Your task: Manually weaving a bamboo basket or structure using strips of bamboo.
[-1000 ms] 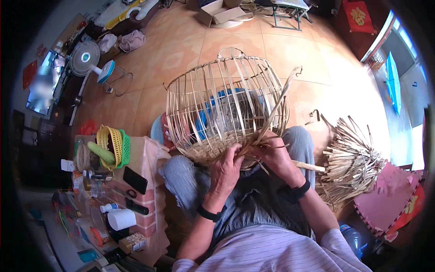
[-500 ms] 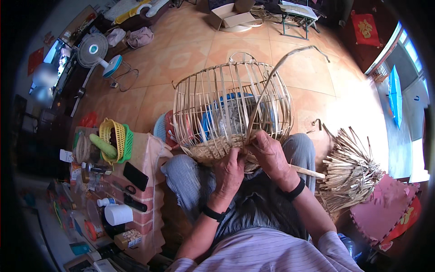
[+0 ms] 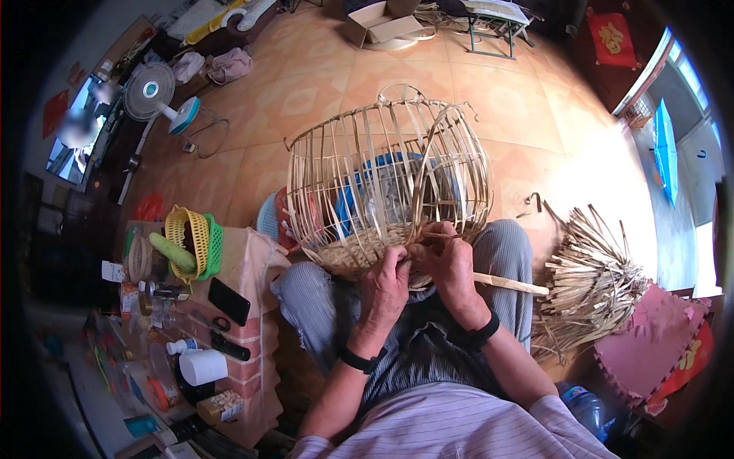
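Note:
An openwork basket (image 3: 346, 258) of pale strips rests against my knees. Its near part is closely woven, and bare upright ribs reach away from me. At the near woven edge, my left hand (image 3: 384, 287) is closed, thumb against fingers. Just beside it, my right hand (image 3: 453, 274) has its fingers bent round a long flat weaving strip (image 3: 418, 200). That strip rises from my fingers and bends over the ribs toward the far right of the basket. A pale wooden stick (image 3: 514, 285) lies across my right knee, under the right hand. My fingers partly hide the weave.
A bundle of dry strips (image 3: 592, 283) lies to my right, beside a pink mat (image 3: 650, 344). At left, a cloth-covered table (image 3: 252, 306) carries baskets, a phone (image 3: 228, 301) and bottles. A fan (image 3: 183, 115) and a cardboard box (image 3: 394, 29) stand farther off.
The strip's free end has dropped from high at the right down onto the basket's ribs. My right hand has turned, its fingers now pointing more to the left.

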Demonstrator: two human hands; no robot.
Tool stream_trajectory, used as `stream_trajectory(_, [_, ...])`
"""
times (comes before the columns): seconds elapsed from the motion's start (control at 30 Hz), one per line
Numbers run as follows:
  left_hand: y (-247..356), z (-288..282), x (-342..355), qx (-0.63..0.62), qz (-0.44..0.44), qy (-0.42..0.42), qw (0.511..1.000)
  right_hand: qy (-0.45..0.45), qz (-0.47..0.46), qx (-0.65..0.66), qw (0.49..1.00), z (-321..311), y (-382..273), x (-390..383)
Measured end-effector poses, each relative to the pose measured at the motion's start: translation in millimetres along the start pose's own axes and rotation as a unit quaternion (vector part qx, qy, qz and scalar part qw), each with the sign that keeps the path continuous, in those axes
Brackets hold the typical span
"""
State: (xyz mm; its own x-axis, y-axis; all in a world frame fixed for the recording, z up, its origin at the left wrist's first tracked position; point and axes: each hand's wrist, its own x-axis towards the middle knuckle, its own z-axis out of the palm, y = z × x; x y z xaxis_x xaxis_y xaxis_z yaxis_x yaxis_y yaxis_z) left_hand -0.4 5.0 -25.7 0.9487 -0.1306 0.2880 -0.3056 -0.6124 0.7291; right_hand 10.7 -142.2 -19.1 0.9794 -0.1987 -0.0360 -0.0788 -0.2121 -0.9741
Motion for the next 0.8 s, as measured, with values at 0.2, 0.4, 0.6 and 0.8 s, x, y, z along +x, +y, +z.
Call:
stream_trajectory(0.2, [0.5,0.6,-0.5,0.007,0.007,0.006,1.0,0.024,-0.07,0.053,0.996,6.5,6.1,-1.1])
stream_trajectory(0.4, [-1.0,1.0,-8.5,0.113,0.077,0.007,0.991,0.065,-0.163,-0.091,0.98,5.1,6.9,-1.2])
stream_trajectory(0.6, [9.3,-3.8,-8.1,0.162,0.144,-0.007,0.976,0.016,-0.194,-0.266,0.944,-4.9,-2.5,-11.4])
stream_trajectory(0.8, [23.4,3.6,-8.5,0.257,0.095,-0.099,0.957,-0.039,-0.235,-0.215,0.947,-21.6,-1.8,-10.5])
